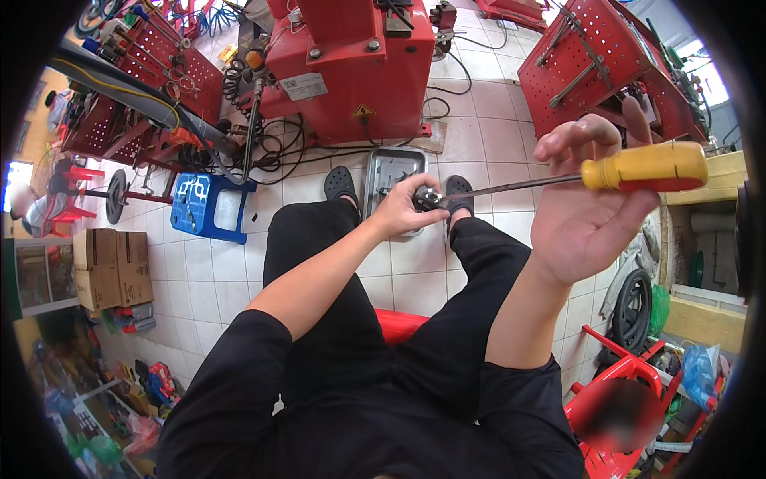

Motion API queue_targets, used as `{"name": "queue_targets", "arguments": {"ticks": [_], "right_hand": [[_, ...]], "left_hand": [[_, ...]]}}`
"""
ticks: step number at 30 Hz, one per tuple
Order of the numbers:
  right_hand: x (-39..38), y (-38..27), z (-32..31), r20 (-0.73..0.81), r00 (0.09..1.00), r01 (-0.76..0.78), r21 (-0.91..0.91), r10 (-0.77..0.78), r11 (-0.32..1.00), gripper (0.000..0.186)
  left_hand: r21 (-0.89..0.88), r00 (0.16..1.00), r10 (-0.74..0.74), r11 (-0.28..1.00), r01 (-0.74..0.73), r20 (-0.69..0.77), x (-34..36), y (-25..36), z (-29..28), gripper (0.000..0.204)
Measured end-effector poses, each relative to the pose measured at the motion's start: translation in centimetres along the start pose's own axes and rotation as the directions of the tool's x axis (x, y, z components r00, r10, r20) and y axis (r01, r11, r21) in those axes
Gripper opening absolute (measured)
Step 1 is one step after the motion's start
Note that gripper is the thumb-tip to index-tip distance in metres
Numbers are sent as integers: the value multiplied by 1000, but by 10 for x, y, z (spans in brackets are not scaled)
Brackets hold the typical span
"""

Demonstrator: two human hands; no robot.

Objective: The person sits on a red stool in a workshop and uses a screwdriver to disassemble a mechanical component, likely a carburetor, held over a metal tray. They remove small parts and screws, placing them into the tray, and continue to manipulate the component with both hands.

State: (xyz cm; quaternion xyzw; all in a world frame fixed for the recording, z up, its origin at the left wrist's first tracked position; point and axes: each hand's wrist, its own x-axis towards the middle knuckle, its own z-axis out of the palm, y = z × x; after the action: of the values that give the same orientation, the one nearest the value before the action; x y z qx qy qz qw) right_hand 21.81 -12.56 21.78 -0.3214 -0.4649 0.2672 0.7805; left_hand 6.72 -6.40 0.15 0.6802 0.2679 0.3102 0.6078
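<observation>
In front of my knees, my left hand [408, 207] is closed on a small dark and silver metal part [428, 197]. A long screwdriver [645, 167] with a yellow and red handle lies almost level, its shaft reaching left to that part. Whether the tip sits in the part or only touches it, I cannot tell. The handle crosses in front of my right hand [585, 191], whose palm shows. Its fingers are spread and partly curled, not wrapped round the handle, and the thumb is just below it. Beneath my left hand, a grey metal tray [372, 172] on the floor holds small parts.
A red machine [351, 84] stands ahead, with black cables [291, 156] on the tiles. A blue stool [209, 209] and cardboard boxes [112, 269] are at left. Red perforated panels [568, 60] rise on both sides. At right are a tyre [634, 307] and a red chair [630, 369].
</observation>
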Motion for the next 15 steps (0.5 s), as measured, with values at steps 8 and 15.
{"name": "queue_targets", "arguments": {"ticks": [8, 15], "right_hand": [[5, -26, -17, 393, 900, 142, 145, -189, 979, 58], [6, -33, -23, 499, 846, 78, 238, -191, 968, 23]], "left_hand": [[108, 999, -15, 994, 11, 35, -1, 4, 0, 34], [99, 994, -59, 994, 50, 96, -4, 8, -2, 33]]}}
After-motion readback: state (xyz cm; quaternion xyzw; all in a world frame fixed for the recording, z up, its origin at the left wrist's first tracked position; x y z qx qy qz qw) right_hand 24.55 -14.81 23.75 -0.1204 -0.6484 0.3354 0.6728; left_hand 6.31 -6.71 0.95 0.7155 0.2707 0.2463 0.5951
